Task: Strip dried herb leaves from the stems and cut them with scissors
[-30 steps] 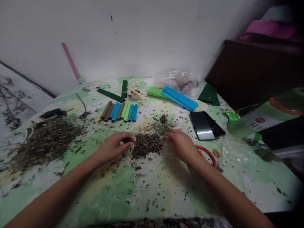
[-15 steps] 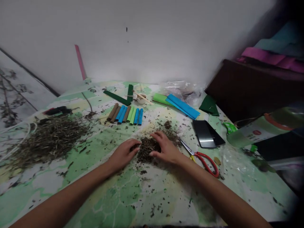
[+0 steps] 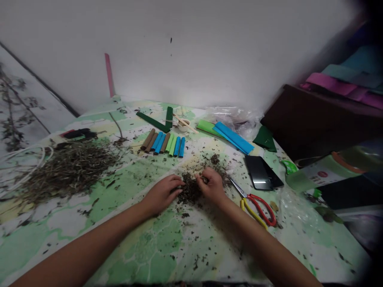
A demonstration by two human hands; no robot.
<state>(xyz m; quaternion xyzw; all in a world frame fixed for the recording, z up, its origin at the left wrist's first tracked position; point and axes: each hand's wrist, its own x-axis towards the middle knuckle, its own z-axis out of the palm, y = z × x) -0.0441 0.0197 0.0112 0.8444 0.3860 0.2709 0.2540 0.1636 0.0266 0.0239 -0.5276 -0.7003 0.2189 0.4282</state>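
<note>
A small pile of dark, crumbled dried leaves lies on the table between my two hands. At its left edge rests my left hand, with the thumb and bent fingers apart and the fingertips touching the crumbs. My right hand is over the right side of the pile, its fingers curled in against the thumb; whatever they hold is hidden. Scissors with red and yellow handles lie beside my right forearm, blades partly open. Rolled brown, blue and green paper tubes stand in a row beyond the pile.
A heap of dried stems and leaves covers the left side. Behind are dark green strips, a small cup with sticks across it, and folded blue paper. A black phone and a bottle sit right.
My right hand's fingers have gone from spread over the pile to curled closed. My left hand stays at the pile's left edge. The whole view has shifted slightly.
</note>
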